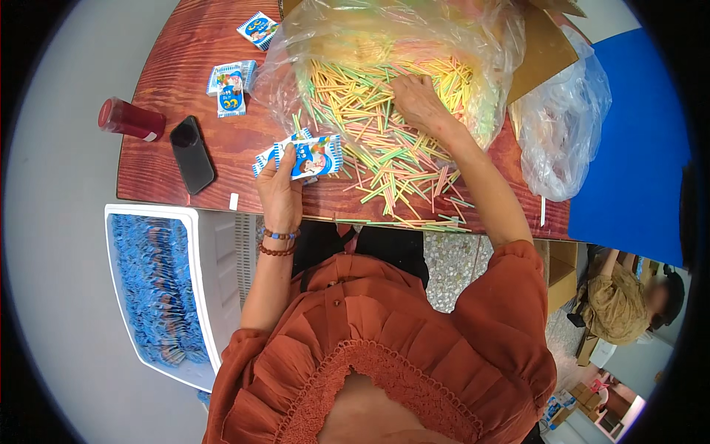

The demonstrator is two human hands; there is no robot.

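Note:
My left hand (279,191) is closed on a few small blue-and-white packets (316,158), fanned over each other above the table's near edge. The thumb presses on the top one. Over a heap of thin coloured sticks (392,174) in yellow, green and pink, my right hand (420,103) is bent with its fingers curled down among them. The fingertips are partly hidden there. A large clear plastic bag (285,78) lies open around the heap, and many sticks spill out of it toward me.
More packets (231,92) and another packet (259,31) lie at the left, near a red jar (132,120) and a black phone (192,155). A white foam box (198,296) full of blue packets stands below. At right are a crumpled plastic bag (558,126) and another person (621,303).

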